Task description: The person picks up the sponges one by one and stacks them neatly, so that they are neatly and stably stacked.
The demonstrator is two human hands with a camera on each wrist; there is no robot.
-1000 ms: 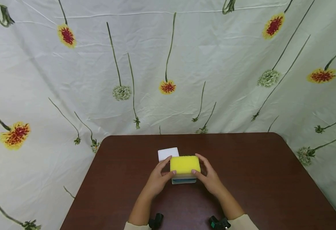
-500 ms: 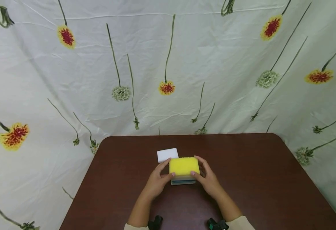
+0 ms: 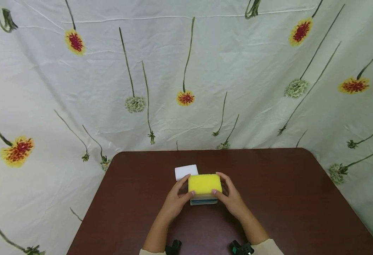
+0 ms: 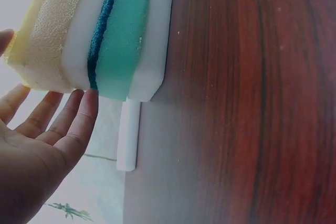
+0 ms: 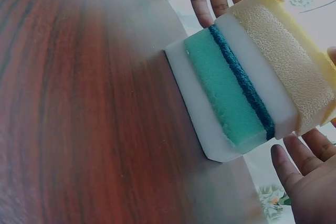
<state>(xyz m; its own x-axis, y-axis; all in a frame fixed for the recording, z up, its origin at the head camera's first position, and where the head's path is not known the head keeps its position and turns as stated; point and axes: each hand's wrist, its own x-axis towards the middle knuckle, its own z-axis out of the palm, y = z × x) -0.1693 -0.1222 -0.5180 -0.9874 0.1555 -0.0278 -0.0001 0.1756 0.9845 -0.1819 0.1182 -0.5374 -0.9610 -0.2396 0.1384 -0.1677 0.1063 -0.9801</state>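
Observation:
A stack of sponges stands on the table between my two hands. On top lies a yellow sponge [image 3: 204, 184] with a beige lower layer [image 5: 283, 59]. Beneath it come a white sponge [image 5: 257, 66], a teal sponge [image 5: 223, 90] with a dark blue scouring layer, and a white block [image 5: 191, 98] at the bottom. My left hand [image 3: 173, 202] touches the left end of the stack, fingers fairly straight and thumb at the yellow sponge's near corner. My right hand [image 3: 235, 202] mirrors it at the right end, fingers spread. Some right fingertips are hidden behind the stack.
Another white block [image 3: 185, 171] lies flat on the brown table [image 3: 148, 177], just behind and left of the stack. A flower-print cloth [image 3: 160, 78] hangs behind the table.

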